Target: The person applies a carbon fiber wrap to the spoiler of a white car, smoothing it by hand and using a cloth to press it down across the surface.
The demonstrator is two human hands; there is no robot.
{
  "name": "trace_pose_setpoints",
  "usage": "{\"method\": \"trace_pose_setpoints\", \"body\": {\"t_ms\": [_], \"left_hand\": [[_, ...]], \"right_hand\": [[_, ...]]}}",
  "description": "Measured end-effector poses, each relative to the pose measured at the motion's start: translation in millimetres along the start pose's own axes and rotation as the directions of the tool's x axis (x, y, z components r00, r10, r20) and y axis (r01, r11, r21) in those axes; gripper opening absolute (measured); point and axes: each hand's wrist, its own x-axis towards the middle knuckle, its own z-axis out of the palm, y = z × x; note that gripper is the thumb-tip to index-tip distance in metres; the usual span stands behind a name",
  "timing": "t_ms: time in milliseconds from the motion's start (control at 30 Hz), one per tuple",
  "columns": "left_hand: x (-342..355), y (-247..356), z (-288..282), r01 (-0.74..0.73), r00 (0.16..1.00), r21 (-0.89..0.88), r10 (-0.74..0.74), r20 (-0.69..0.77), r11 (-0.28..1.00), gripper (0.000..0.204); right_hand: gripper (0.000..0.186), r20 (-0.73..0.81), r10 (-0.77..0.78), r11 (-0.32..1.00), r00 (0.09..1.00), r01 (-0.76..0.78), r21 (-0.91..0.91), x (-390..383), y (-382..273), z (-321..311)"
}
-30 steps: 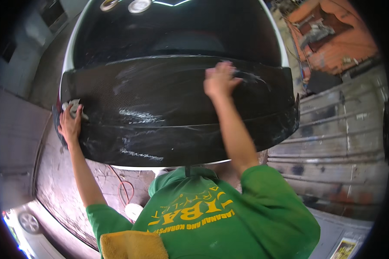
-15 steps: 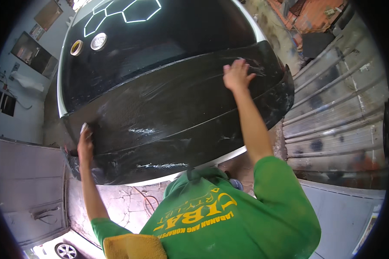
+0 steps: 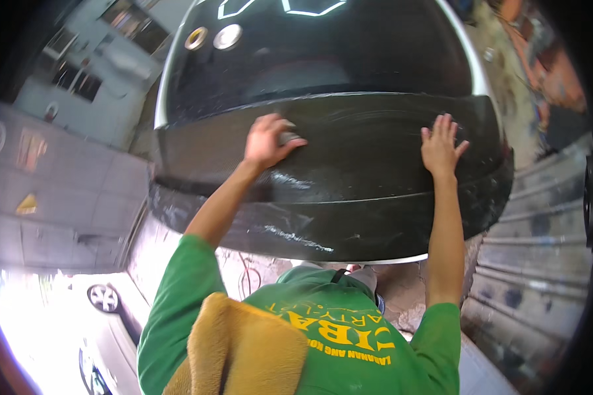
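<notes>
A dark, faintly textured film-like covering (image 3: 369, 148) lies across the end of a car, with whitish streaks on its surface. On its left half, my left hand (image 3: 263, 143) is closed round a small grey pad-like thing (image 3: 288, 137), pressed to the covering; its exact kind is hidden by my fingers. My right hand (image 3: 443, 153) rests flat on the right part of the covering, fingers spread, with nothing in it. A thin seam runs sideways across the covering below both hands.
Two rolls of tape (image 3: 227, 37) lie on the glossy black panel (image 3: 283, 66) at the upper left. A brown towel (image 3: 250, 342) hangs over my left shoulder. Grey metal doors (image 3: 66, 191) stand at left, corrugated sheeting (image 3: 540, 243) at right. Another car (image 3: 112, 336) is lower left.
My left hand has moved from the covering's left edge inward and farther up with the grey thing. My right hand stays flat near the right side. The view has turned left.
</notes>
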Motion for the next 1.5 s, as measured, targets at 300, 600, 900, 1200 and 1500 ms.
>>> {"method": "trace_pose_setpoints", "body": {"t_ms": [300, 600, 900, 1200, 1500], "left_hand": [[52, 122, 102, -0.101, 0.966, -0.12, 0.127, 0.226, 0.988, 0.016], [-131, -200, -70, 0.692, 0.722, 0.346, -0.624, -0.3, 0.634, 0.049], [-144, -227, -78, 0.792, 0.605, 0.271, -0.762, -0.23, 0.547, 0.057], [-137, -269, -83, 0.662, 0.75, 0.287, -0.622, -0.227, 0.693, 0.051], [-59, -184, -28, 0.301, 0.953, 0.091, -0.302, -0.005, 0.949, 0.055]], "right_hand": [[0.066, 0.04, -0.042, 0.998, 0.998, 0.041, 0.037, -9, 11, -2], [0.066, -0.033, 0.336, 0.94, 0.941, -0.333, 0.08, 5, 5, 1], [0.07, -0.265, -0.494, 0.816, 0.828, 0.547, 0.188, -127, -411, 11], [0.051, -0.431, 0.207, 0.962, 0.878, -0.263, -0.073, -25, -48, 13], [0.072, -0.354, -0.373, 0.898, 0.857, 0.43, 0.093, -189, -400, 12]]}}
